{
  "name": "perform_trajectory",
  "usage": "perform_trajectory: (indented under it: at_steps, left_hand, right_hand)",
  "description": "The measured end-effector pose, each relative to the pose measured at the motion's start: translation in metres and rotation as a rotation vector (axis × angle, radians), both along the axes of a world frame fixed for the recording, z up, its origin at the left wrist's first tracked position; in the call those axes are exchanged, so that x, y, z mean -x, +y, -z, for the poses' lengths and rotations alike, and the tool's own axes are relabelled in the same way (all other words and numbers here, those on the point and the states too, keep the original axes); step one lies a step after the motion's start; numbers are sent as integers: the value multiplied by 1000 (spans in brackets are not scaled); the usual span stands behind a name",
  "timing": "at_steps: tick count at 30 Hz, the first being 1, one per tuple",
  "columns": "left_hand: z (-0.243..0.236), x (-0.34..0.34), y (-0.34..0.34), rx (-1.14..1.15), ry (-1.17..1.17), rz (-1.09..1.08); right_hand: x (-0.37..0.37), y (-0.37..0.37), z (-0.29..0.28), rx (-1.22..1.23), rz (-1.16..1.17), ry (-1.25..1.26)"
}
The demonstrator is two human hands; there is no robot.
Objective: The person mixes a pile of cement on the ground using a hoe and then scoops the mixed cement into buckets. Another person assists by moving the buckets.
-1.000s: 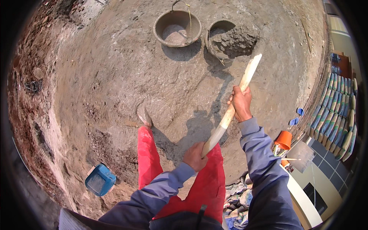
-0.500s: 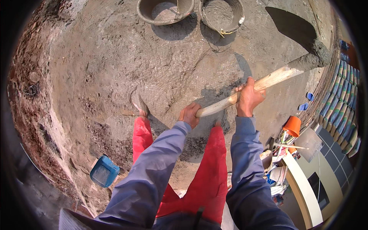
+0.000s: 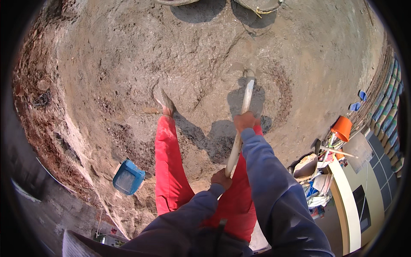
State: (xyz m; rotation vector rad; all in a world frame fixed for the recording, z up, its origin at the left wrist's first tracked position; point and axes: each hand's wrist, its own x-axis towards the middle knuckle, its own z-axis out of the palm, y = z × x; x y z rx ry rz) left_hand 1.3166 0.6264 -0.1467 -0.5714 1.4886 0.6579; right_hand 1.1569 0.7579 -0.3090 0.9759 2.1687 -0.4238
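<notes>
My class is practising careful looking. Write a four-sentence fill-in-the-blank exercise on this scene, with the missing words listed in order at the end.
1. The right hand grips the wooden handle higher up the picture than the ____ hand does.
2. The trousers of the person are coloured ____.
3. Two round containers are cut off by the ____ edge of the picture.
4. The orange bucket is on the ____ side of the picture.

Missing words: left; red; top; right.
</notes>
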Motion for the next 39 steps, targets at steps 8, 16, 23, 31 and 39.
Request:
perform_trajectory:
  at_steps: [8,16,23,31,39]
  left_hand:
    - [-92,39,-25,-26,-106,11]
    - [-186,164,-62,-380,169,-372]
    - [-270,267,-130,-762,627,-569]
    - [-292,252,-172,-746,897,-640]
    - [48,220,-185,-36,1067,-376]
  right_hand:
    - [-35,-43,-14,433,275,-441]
    - [16,-37,-58,742,699,-568]
    - [181,-83,-203,802,674,-471]
    - [288,-156,-328,854,453,140]
    - [301,-226,-139,696,332,563]
